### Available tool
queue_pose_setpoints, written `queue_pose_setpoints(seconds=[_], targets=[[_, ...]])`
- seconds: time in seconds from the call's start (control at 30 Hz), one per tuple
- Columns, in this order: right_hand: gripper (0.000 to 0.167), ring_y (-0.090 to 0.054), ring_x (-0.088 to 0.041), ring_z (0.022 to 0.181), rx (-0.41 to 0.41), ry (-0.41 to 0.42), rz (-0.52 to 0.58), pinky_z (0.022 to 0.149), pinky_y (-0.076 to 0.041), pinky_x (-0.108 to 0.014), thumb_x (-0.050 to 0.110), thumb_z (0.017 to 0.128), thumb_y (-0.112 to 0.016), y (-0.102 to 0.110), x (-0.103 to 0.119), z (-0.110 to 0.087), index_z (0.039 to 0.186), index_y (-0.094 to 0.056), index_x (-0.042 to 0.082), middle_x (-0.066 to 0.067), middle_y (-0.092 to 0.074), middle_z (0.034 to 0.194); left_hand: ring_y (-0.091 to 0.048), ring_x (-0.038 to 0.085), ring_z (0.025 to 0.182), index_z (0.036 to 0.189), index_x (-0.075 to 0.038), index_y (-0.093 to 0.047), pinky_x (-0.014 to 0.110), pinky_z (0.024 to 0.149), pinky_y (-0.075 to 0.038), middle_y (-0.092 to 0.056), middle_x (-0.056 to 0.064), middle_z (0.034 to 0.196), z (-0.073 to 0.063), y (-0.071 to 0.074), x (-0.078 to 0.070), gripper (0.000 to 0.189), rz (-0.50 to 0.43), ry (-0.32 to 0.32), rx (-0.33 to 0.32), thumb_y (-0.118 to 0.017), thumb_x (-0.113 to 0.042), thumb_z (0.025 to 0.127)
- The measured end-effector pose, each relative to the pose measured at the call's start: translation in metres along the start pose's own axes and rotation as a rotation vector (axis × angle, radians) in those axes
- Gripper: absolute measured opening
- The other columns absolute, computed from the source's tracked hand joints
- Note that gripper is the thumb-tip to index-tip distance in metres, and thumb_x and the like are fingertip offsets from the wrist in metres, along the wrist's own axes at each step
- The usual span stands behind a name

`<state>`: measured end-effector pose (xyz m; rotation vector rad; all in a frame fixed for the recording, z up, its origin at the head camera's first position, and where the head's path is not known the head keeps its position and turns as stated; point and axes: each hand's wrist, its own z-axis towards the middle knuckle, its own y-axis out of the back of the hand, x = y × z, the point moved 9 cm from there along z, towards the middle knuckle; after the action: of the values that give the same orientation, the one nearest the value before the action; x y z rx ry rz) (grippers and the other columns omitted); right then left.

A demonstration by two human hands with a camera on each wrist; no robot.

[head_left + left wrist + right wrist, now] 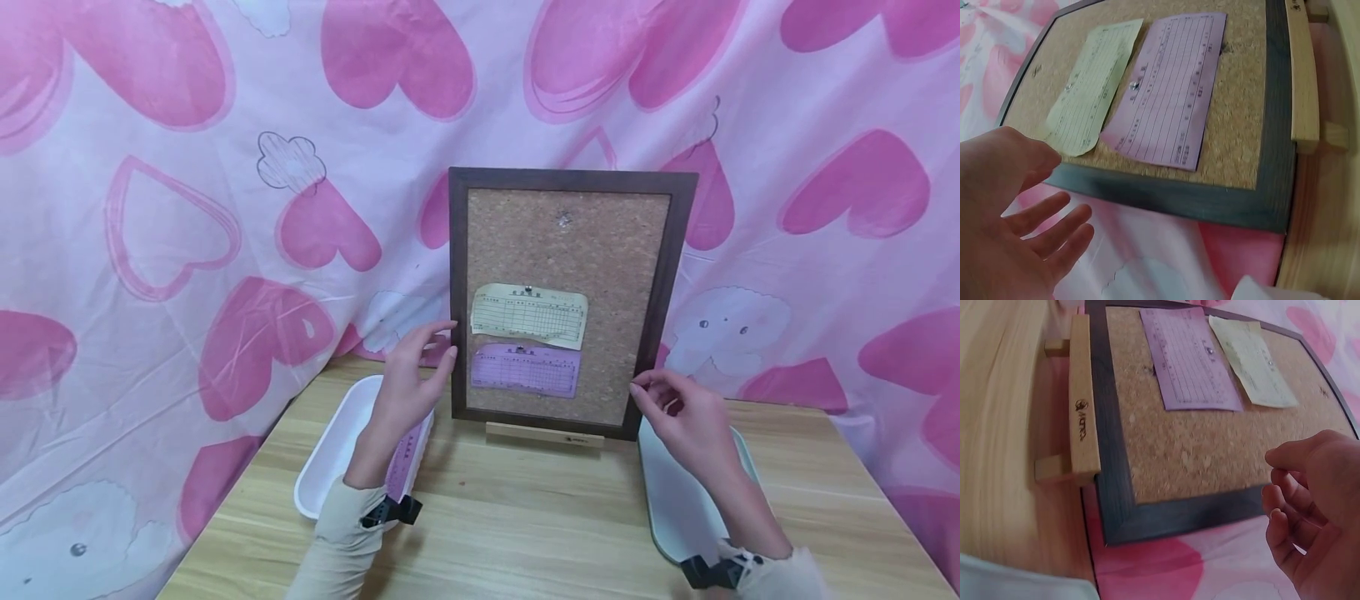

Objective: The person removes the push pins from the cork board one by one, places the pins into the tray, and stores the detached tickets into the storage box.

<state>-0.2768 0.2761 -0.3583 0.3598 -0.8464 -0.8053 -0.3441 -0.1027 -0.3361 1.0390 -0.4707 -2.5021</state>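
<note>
A cork board [607, 258] in a dark wooden frame [570, 180] leans upright on a small wooden stand [543, 437]. A yellow form slip [528, 315] is pinned to it, with a purple form slip [525, 371] pinned just below. At the frame's left edge is my left hand [408, 379], fingers relaxed and spread; in the left wrist view its thumb overlaps the frame. My right hand [690, 417] is at the lower right edge, fingers loosely bent, thumb and index fingertip close together. In the right wrist view nothing shows between those fingers.
To the left, a white tray [330, 454] holds purple slips [401, 458], partly behind my left forearm. A pale green tray [675, 508] lies under my right forearm on the wooden table [517, 525]. Behind hangs a pink heart-patterned cloth [375, 208].
</note>
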Motion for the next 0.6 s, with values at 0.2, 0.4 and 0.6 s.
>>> queue_pose_setpoints(seconds=[0.2,0.4,0.6], targets=[[0.011,-0.059,-0.004,0.071,0.013,0.034,0.003,0.063,-0.05,-0.011,0.009,0.093,-0.084,-0.008,0.014,0.01,0.101,-0.078,0.014,0.004,-0.07,0.078,-0.066,0.029,0.131,0.147,-0.017,-0.065,0.051,0.112,-0.054,-0.065,0.006,0.15,0.007,-0.006,-0.006,0.043,0.022,-0.001,-0.014,-0.072,-0.022,0.104],[0.011,-0.06,-0.01,0.071,0.053,0.022,0.009,0.062,-0.053,-0.015,0.01,0.095,-0.083,-0.016,0.025,0.018,0.105,-0.078,0.014,0.001,-0.073,0.083,-0.061,0.026,0.14,0.145,-0.017,-0.065,0.049,0.114,-0.053,-0.058,0.009,0.157,0.014,-0.011,-0.01,0.045,0.02,0.006,-0.03,-0.075,-0.022,0.102],[0.011,-0.06,-0.008,0.069,0.042,0.071,0.029,0.061,-0.051,-0.014,0.009,0.096,-0.082,-0.023,0.034,0.024,0.105,-0.078,0.014,0.002,-0.073,0.083,-0.059,0.031,0.14,0.146,-0.015,-0.065,0.049,0.102,-0.062,-0.051,0.012,0.162,0.019,-0.015,-0.008,0.046,-0.028,0.036,-0.052,-0.076,-0.021,0.101]])
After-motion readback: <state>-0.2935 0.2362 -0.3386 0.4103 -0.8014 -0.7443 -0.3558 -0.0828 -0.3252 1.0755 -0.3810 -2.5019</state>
